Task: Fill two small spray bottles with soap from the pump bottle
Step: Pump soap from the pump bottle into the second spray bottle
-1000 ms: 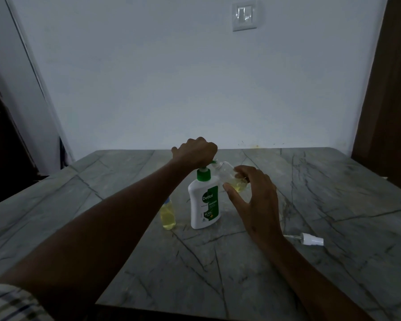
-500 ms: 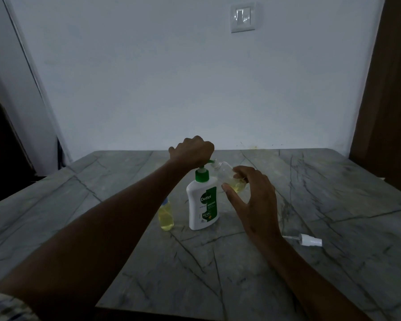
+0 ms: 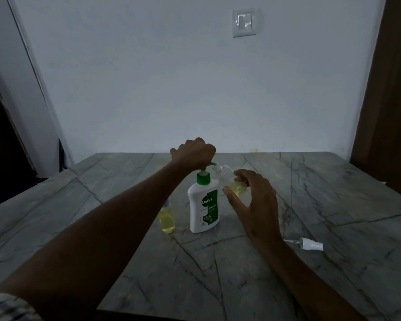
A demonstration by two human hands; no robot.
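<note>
left hand (image 3: 196,152) fisted on pump bottle (image 3: 203,208) head | right hand (image 3: 256,200) pinching tilted spray bottle (image 3: 229,181), neck at 10 o'clock under spout | filled bottle (image 3: 166,218) at pump's 9 o'clock

Left hand (image 3: 195,154) rose a little on the green pump head (image 3: 212,163), so more of the white stem showed above the collar of the Dettol pump bottle (image 3: 203,205). Right hand (image 3: 256,205) and the tilted spray bottle (image 3: 229,180) it held barely shifted; soap level change couldn't be told.
</note>
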